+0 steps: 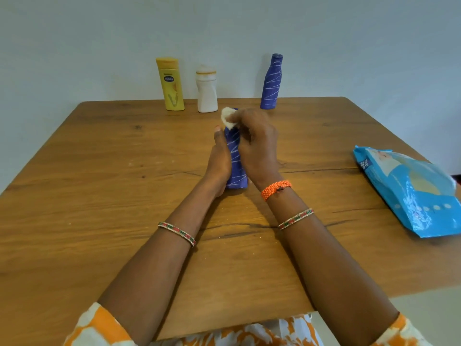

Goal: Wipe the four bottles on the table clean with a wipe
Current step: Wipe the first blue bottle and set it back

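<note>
The wooden table [99, 221] is carrying everything, and its near half is lying bare, which is giving the forearms room to work. The blue wipes pack [411, 191] is lying flat at the right edge, within easy reach of the right hand, presumably so a fresh sheet can be drawn without shifting the work.

Three bottles are standing upright in a row along the far edge: a yellow bottle [171, 84] toward the left, a white bottle [206, 89] just beside it, and a blue bottle [272, 82] well apart to the right. Their placement looks like a queue or a finished row (which, I cannot tell).

The fourth, a second blue bottle [235, 158], is standing near the middle of the table, base on the wood. The left hand [219, 158] is wrapping its side, fingers pressed closed against it, evidently steadying it against the rubbing force. The right hand [257, 138] is pinching a white wipe [227, 118] against the bottle's top, fingers bunched tight on the cloth.

Judgement: the neck or cap is being cleaned; the body below may yet need attention.
</note>
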Tool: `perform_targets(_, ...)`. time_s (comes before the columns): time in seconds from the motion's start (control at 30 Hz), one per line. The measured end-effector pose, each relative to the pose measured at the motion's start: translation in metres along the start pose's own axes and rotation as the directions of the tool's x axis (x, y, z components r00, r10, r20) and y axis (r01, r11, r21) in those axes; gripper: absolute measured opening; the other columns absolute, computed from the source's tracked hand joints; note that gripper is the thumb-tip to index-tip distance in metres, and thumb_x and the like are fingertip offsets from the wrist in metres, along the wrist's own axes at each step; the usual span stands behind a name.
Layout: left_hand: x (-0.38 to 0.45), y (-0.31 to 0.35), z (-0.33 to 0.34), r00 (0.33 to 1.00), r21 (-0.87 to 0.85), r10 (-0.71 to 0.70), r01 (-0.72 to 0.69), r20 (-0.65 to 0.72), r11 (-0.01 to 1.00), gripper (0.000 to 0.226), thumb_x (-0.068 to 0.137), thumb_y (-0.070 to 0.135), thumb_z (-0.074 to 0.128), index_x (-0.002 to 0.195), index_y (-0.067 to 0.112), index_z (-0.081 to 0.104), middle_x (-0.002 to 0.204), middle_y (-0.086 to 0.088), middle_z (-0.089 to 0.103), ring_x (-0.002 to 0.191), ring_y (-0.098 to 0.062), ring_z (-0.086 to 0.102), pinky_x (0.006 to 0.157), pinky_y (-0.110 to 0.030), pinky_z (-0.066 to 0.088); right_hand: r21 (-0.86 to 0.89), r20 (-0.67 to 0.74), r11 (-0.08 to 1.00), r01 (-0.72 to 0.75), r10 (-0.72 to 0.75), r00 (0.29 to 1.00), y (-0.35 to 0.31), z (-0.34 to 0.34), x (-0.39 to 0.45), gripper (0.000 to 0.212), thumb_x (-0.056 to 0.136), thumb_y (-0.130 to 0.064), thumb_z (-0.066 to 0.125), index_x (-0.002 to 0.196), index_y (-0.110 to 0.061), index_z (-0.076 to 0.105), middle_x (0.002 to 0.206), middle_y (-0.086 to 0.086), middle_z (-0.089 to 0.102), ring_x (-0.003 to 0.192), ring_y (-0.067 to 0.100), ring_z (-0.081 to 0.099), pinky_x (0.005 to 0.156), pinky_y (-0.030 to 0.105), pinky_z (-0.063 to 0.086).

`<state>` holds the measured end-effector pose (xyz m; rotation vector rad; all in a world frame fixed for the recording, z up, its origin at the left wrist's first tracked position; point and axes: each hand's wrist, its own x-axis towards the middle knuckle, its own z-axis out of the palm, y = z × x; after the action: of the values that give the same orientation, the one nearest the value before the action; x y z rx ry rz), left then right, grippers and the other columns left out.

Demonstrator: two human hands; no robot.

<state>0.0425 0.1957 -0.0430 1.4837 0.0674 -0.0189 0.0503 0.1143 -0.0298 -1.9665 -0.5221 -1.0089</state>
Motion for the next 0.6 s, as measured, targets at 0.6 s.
perform_targets(0.6,-0.007,0.003,-0.009,0.973,-0.132,-0.065,0.096,0.222,0.987,0.069,0.1,0.053,0.009,0.078,0.009,0.058,0.055,-0.005,0.061,0.048,-0.02,0.058,0.049,-0.031,0.051,0.462,-0.028,0.743,-0.484,0.558,0.83,0.002,-0.002,0.006,0.029,0.083,0.014,0.052,0.084,-0.012,0.065,0.088,0.002,0.066,0.085,0.011,0.063,0.072,0.021,0.053)
